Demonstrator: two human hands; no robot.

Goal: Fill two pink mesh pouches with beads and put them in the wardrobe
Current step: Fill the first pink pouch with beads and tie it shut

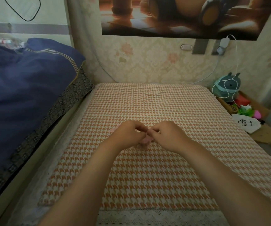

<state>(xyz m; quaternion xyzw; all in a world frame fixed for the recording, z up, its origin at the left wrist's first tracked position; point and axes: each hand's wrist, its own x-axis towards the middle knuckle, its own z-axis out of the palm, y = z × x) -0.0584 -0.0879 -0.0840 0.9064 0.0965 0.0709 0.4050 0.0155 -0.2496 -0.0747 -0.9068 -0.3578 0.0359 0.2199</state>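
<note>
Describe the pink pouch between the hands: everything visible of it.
The pink pouch is mostly hidden. Only a small, pale pink, soft, crumpled bit shows below the fingertips of the left hand and right hand, which pinch at its top. It hangs down to the houndstooth cloth; whether it rests there is unclear. A pink scrap peeks out left of the left hand. Mesh and beads cannot be made out.
</note>
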